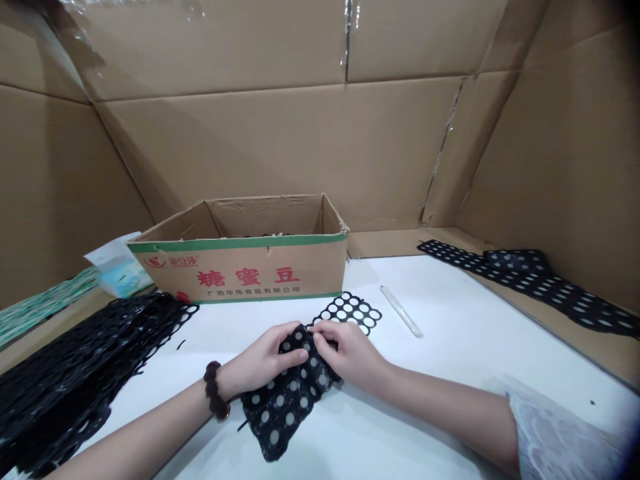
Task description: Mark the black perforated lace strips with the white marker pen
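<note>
In the middle of the white table, a black sheet with rows of pale round spots [295, 403] lies slanted between my hands. My left hand [270, 357] grips its upper left side, thumb on top. At the sheet's top edge, my right hand [353, 353] pinches with thumb and forefinger, close to the left fingertips. A black lattice of open rings [347, 308] extends from behind the right fingers; whether it joins the spotted sheet is hidden. Beyond it lies a slim whitish pen-like tool [401, 311].
A cardboard box [240, 270] with red lettering stands at the back, dark pieces inside. Black ring-patterned sheets [75, 360] are heaped at left, near a tissue pack [119, 270] and green-white strands [45, 303]. More spotted black sheets [530, 283] lie right. Cardboard walls [300, 147] enclose the table.
</note>
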Tool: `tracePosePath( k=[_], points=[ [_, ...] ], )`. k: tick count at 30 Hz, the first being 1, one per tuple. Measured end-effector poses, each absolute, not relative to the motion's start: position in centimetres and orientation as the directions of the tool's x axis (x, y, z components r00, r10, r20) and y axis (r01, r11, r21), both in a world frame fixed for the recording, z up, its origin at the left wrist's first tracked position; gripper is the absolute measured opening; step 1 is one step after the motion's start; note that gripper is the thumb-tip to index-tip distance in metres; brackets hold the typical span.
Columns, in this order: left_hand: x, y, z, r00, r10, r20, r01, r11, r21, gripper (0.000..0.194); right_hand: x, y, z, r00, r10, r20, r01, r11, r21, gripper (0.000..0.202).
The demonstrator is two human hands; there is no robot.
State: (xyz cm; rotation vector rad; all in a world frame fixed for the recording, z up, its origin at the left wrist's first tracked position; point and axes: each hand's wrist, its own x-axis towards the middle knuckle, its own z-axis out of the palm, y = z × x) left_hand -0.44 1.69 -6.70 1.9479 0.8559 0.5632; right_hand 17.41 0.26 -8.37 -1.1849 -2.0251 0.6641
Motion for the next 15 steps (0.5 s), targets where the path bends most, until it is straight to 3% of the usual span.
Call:
tracePosePath(
  k=[9,12,15],
  points=[
    [-0.4,2.2,-6.5,0.67,0.741,0.044,0.287,-0.313,0.905,0.024,17.8,2.7,-9.0,-0.165,0.962,0.22,0.254,0.257,-0.932,0.027],
    [-0.6,2.4,-6.4,0.675,0.737,0.045,0.256,-0.291,0.922,0.028,18.8,3.4,-7.4,-0.106,0.95,0.293,0.15,0.307,-0.94,0.024],
    [-1.0,2.7,-6.5,0.691,0.723,0.021,0.236,-0.252,0.938,0.024,20.9,4.2,-3.3,0.113,0.876,0.47,0.106,0.459,-0.882,0.026]
  ],
)
